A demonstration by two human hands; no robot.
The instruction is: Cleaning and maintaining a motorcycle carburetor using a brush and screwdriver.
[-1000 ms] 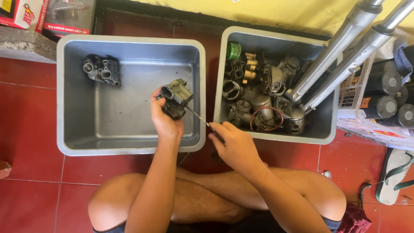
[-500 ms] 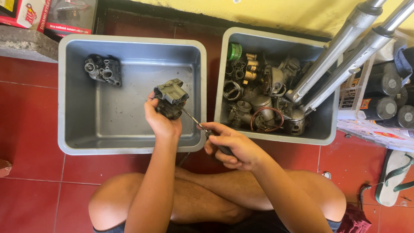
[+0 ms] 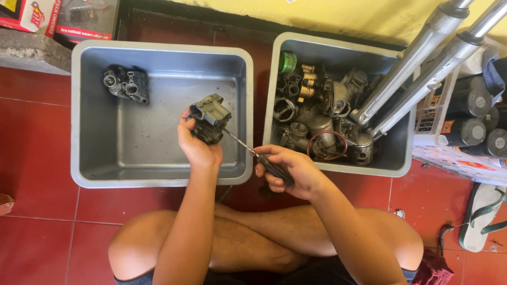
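**Q:** What is at the centre of the view?

**A:** A grey metal engine part (image 3: 210, 120), held above the left tray (image 3: 84, 113), near that tray's right wall. My left hand (image 3: 198, 148) is closed around its lower side, fingers wrapped tight, so the part is lifted clear of the tray floor.

**Q:** And the other hand?

**A:** My right hand (image 3: 288, 171) is curled shut around the dark handle of a screwdriver (image 3: 259, 155). The thin shaft runs up and to the left, and its tip meets the part just beside my left thumb. This hand sits over the gap between the two trays, at their near edges.

**Q:** What else lies in the left tray?

**A:** One second metal part (image 3: 127, 84), in the far left corner, well apart from the one I hold.

**Q:** And to the right?

**A:** The right tray (image 3: 338, 168) is filled with metal parts, rings and a green cap (image 3: 288, 62). Two long silver tubes (image 3: 417, 68) lean into it from the upper right. Beyond it stand dark cans (image 3: 472, 119) in a white rack, and a sandal (image 3: 483, 216) lies on the red tile floor (image 3: 37, 158). My crossed legs are below.
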